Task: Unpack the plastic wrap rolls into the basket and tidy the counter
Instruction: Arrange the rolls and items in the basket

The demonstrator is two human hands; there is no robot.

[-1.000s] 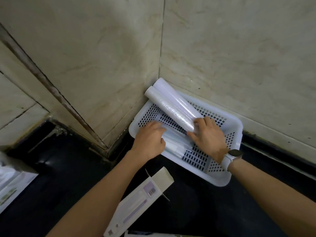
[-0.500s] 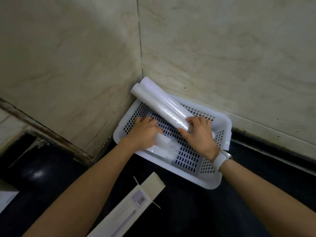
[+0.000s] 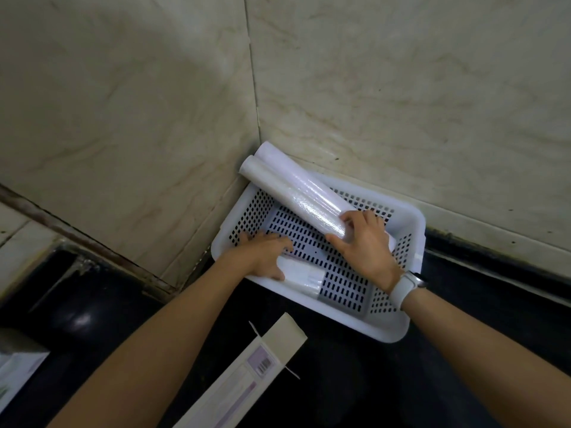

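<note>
White perforated plastic, that's the basket (image 3: 398, 330), jammed right into the corner where two marbled stone walls (image 3: 401, 88) meet. Its far rim sits hard against both walls, so there's no slack back there; the open room is all on the near side, over the black counter (image 3: 340, 381).

Two plastic wrap rolls (image 3: 296, 193) lie side by side on a slant, their far ends poking up over the basket's corner rim and nearly touching the wall seam. A third roll (image 3: 301, 278) lies low along the near wall of the basket.

On the counter just in front, an opened carton (image 3: 247, 375) with a barcode label, end flap up, lies clear of the basket. Another box (image 3: 15, 375) peeks in at the far left edge, well apart.

Now the hands! Right hand (image 3: 364, 245), white watch (image 3: 404, 287) on the wrist, is curled round the near end of the slanted rolls, thumb under, fingers over the top. Left hand (image 3: 262, 254) is palm down on the low roll, fingers spread onto the basket floor; whether it's actually gripping or just pressing, I can't quite tell from here. Both forearms reach in straight from the near edge.
</note>
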